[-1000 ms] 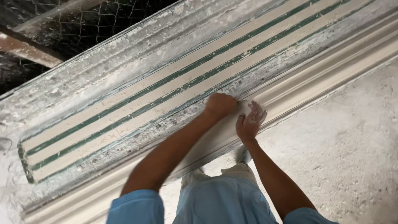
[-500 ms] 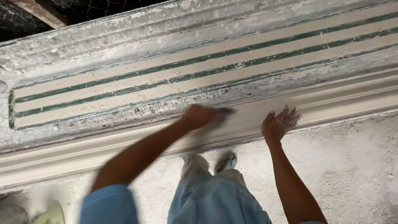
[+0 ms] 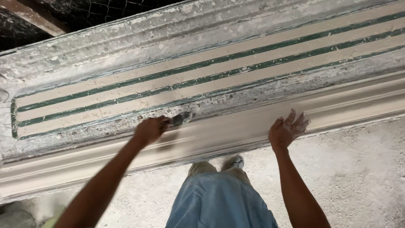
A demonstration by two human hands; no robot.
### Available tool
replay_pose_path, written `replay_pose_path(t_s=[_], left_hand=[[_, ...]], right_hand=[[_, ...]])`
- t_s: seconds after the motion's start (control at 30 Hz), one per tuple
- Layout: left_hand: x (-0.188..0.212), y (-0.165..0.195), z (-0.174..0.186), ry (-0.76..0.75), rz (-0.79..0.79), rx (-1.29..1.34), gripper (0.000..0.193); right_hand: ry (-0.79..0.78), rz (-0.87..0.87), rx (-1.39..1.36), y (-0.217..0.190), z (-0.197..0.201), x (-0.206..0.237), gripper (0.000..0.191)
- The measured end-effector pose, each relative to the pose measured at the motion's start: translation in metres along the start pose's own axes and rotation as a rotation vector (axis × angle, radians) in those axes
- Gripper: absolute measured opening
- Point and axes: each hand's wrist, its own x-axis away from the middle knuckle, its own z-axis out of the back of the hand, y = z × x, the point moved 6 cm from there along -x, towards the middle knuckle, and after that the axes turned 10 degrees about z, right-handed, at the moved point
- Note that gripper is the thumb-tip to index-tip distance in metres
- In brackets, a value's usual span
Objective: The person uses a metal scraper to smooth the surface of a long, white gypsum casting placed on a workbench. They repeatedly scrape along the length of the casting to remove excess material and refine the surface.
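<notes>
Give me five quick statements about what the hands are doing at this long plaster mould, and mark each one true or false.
1. The left hand is closed around a small tool. True.
2. The right hand grips a trowel. False: it holds nothing, and its fingers are spread open against the pale moulding.
3. Green stripes run along the length of the mould. True.
4. Both hands are clasped together. False: they are well apart, one on each side of the person's legs.
5. The ground below is covered in green grass. False: it is pale, rough and dusty.
</notes>
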Motion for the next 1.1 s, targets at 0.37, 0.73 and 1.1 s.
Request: replay_pose_path(t_s=[0.37, 0.73, 1.1], left_hand=[[-0.043, 0.103, -0.070, 0.210, -0.126, 0.078, 0.024], [-0.016, 0.060, -0.064, 0.342, 0.005, -0.122, 0.022], [-0.047, 0.120, -0.067, 0.246, -0.182, 0.076, 0.028]], right_hand=[[-0.062, 0.086, 0.024, 0.005, 0.013, 0.001, 0.071], [-0.047, 0.063, 0.005, 0.003, 0.010, -0.001, 0.073], [-0.090, 0.067, 0.016, 0.007, 0.017, 0.003, 0.074]])
